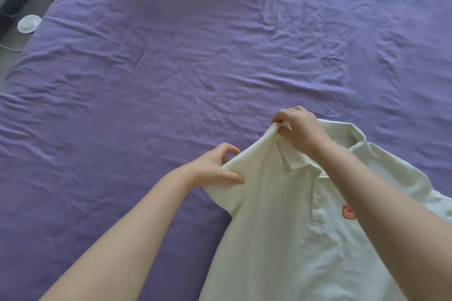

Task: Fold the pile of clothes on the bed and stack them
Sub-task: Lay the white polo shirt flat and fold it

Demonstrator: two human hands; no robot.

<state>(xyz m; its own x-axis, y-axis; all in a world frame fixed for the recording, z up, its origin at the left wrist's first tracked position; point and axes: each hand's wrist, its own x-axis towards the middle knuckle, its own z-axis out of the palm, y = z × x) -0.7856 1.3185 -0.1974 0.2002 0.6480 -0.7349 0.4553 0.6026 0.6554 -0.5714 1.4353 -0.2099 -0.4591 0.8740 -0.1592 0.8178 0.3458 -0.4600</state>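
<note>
On bed point(171, 68), hands point(297, 127) pinch polo shirt point(281, 215).

Purple-sheeted bed point(171, 68) with a pale polo shirt point(281, 227) lying on it

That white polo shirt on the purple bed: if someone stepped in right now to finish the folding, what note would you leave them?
Right hand: pinches the white polo shirt at the shoulder by the collar.
Left hand: fingers on the sleeve edge, thumb under it; the grip looks loose.
The shirt lies front up on the purple sheet, orange logo showing, buttons closed.
Done: shirt laid out, no fold made yet.
Left: fold sleeves in, fold the body, start a stack. No pile or stack is in view.
</note>
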